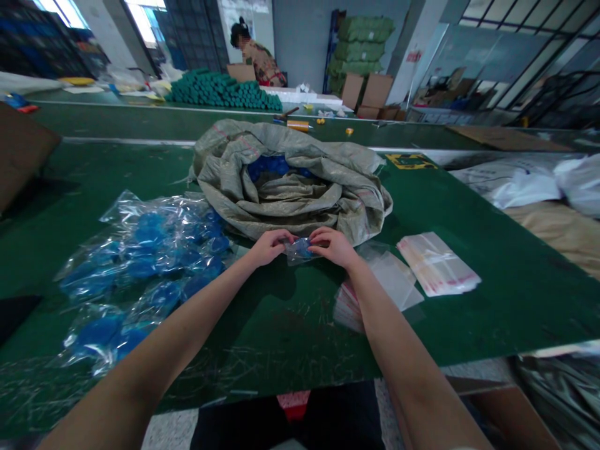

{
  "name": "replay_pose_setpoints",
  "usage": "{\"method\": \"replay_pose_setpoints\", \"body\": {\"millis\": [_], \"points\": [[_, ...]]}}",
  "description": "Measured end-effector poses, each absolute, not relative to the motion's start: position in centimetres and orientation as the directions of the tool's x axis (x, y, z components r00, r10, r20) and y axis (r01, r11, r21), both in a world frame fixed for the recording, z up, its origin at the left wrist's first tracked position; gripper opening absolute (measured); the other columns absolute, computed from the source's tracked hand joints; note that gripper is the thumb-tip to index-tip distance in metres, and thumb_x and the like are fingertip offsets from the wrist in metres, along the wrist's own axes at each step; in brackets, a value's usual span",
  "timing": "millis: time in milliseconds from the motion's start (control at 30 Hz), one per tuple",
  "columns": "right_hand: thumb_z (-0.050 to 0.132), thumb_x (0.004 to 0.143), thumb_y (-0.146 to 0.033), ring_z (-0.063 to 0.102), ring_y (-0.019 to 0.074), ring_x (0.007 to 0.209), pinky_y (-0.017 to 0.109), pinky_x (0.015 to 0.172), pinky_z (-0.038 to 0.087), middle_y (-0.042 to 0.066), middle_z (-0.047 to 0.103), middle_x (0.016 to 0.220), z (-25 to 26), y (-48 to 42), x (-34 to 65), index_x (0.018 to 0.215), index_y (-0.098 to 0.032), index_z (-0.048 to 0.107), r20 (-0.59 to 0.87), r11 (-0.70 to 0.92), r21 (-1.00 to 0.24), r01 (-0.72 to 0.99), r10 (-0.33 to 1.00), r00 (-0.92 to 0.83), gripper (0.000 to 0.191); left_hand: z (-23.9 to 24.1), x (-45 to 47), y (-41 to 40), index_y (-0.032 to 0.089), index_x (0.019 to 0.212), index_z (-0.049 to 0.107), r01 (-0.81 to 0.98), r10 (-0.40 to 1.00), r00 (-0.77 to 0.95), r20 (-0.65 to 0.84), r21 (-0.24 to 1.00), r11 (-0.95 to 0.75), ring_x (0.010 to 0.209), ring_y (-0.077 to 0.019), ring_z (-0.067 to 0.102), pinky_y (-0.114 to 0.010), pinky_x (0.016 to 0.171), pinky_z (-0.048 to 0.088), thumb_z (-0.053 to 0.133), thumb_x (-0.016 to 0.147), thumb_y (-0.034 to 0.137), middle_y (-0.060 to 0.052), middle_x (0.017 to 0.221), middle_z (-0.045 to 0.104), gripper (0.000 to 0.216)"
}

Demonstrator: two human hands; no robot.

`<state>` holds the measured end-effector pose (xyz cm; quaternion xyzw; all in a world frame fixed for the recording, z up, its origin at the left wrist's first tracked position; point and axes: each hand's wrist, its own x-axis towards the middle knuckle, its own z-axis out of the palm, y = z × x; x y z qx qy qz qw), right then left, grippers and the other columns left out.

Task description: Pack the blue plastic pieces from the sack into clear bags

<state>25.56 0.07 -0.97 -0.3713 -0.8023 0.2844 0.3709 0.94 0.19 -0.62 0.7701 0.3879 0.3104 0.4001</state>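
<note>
Between my hands is a clear plastic bag (300,251) with a small blue item inside, whose kind I cannot make out. My left hand (272,245) pinches the bag's left side, and my right hand (334,245) grips its right side. Just beyond them sits a rolled-down woven sack (290,215) with blue items (268,167) showing in its opening. To the left lies a heap of bagged blue items (150,234). Loose clear bags (394,281) are spread beside my right forearm, and a thicker stack of bags (440,265) lies farther right.
The green table (281,337) carries all this. A cardboard box (23,150) stands at the left edge. Across the back bench are a pile of green rolls (220,90) and a tape roll (299,125). A person (260,59) works behind it. White sacks (525,181) lie at the right.
</note>
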Motion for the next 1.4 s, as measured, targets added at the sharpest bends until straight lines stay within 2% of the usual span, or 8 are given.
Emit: {"method": "replay_pose_setpoints", "body": {"millis": [200, 367, 533, 667, 833, 967, 1100, 1400], "points": [[0.080, 0.070, -0.041, 0.066, 0.0203, 0.091, 0.037, 0.080, 0.060, 0.008, 0.065, 0.101, -1.2, 0.4, 25.9, 0.081, -0.020, 0.073, 0.338, 0.474, -0.839, 0.267, 0.839, -0.427, 0.024, -1.3, 1.7, 0.2, 0.018, 0.100, 0.057, 0.542, 0.873, 0.458, 0.166, 0.726, -0.423, 0.070, -0.0160, 0.062, -0.028, 0.065, 0.049, 0.078, 0.068, 0.047, -0.001, 0.087, 0.070, 0.047], [0.078, 0.071, -0.032, 0.067, 0.0195, 0.095, 0.036, 0.086, 0.058, 0.009, 0.066, 0.109, -1.1, 0.4, 26.0, 0.081, -0.019, 0.073, 0.265, 0.414, -0.876, 0.246, 0.840, -0.473, 0.018, -0.6, 1.7, -0.2, 0.022, 0.120, 0.057, 0.575, 0.832, 0.517, 0.200, 0.639, -0.511, 0.091, -0.0202, 0.068, -0.032, 0.085, 0.052, 0.068, 0.081, 0.035, -0.004, 0.105, 0.071, 0.043], [0.080, 0.069, -0.034, 0.070, 0.0187, 0.091, 0.037, 0.084, 0.059, 0.008, 0.063, 0.120, 1.4, -0.2, 25.6, 0.085, -0.020, 0.069, 0.315, 0.330, -0.943, 0.029, 0.921, -0.228, 0.024, 2.9, -0.7, -4.9, 0.025, 0.137, 0.051, 0.933, 0.930, 0.298, 0.215, 0.139, -0.331, 0.092, -0.0259, 0.070, -0.037, 0.075, 0.056, 0.046, 0.093, 0.027, -0.012, 0.135, 0.058, 0.044], [0.079, 0.072, -0.038, 0.072, 0.0186, 0.088, 0.033, 0.075, 0.061, 0.004, 0.067, 0.109, 5.5, -1.4, 25.6, 0.089, -0.022, 0.068, 0.354, 0.343, -0.924, -0.168, 0.935, -0.037, 0.026, 4.4, -2.8, -9.7, 0.026, 0.139, 0.050, 0.960, 0.978, 0.208, -0.003, -0.188, -0.205, 0.078, -0.0263, 0.071, -0.037, 0.060, 0.056, 0.049, 0.089, 0.021, -0.017, 0.147, 0.044, 0.051], [0.075, 0.076, -0.043, 0.071, 0.0157, 0.073, 0.029, 0.065, 0.060, 0.001, 0.070, 0.084, 8.7, -1.5, 26.2, 0.082, -0.021, 0.066, 0.369, 0.383, -0.892, -0.240, 0.924, 0.104, 0.025, 5.5, -2.3, -9.2, 0.023, 0.125, 0.062, 0.944, 0.945, 0.327, -0.027, -0.045, -0.328, 0.090, -0.0303, 0.070, -0.040, 0.072, 0.057, 0.053, 0.086, 0.055, -0.013, 0.131, 0.061, 0.051], [0.071, 0.077, -0.049, 0.068, 0.0175, 0.070, 0.033, 0.068, 0.059, 0.002, 0.069, 0.073, 7.6, 0.2, 25.9, 0.077, -0.020, 0.064, 0.317, 0.320, -0.943, -0.095, 0.947, 0.048, 0.030, 6.1, -0.1, -0.5, 0.017, 0.102, 0.071, 0.920, 0.942, 0.292, 0.167, 0.222, -0.325, 0.096, -0.0275, 0.069, -0.036, 0.085, 0.053, 0.047, 0.091, 0.041, -0.011, 0.103, 0.073, 0.035], [0.062, 0.084, -0.047, 0.068, 0.0220, 0.077, 0.039, 0.076, 0.057, 0.007, 0.071, 0.080, 4.6, 1.2, 24.5, 0.081, -0.022, 0.064, 0.314, 0.309, -0.928, 0.207, 0.949, -0.010, 0.026, 5.7, 1.7, 11.9, 0.017, 0.103, 0.071, 0.908, 0.976, 0.107, 0.188, 0.381, -0.173, 0.102, -0.0253, 0.067, -0.032, 0.091, 0.050, 0.051, 0.089, 0.035, -0.012, 0.108, 0.073, 0.031], [0.054, 0.092, -0.043, 0.065, 0.0236, 0.094, 0.040, 0.085, 0.056, 0.008, 0.069, 0.101, 3.2, 1.4, 25.0, 0.101, -0.028, 0.063, 0.277, 0.240, -0.931, 0.275, 0.955, 0.105, 0.020, 2.4, 0.5, 34.5, 0.008, 0.133, 0.051, 0.930, 0.987, -0.131, 0.095, 0.355, 0.089, 0.120, -0.0348, 0.056, -0.044, 0.098, 0.045, 0.057, 0.085, 0.049, -0.024, 0.133, 0.058, 0.064]]}}
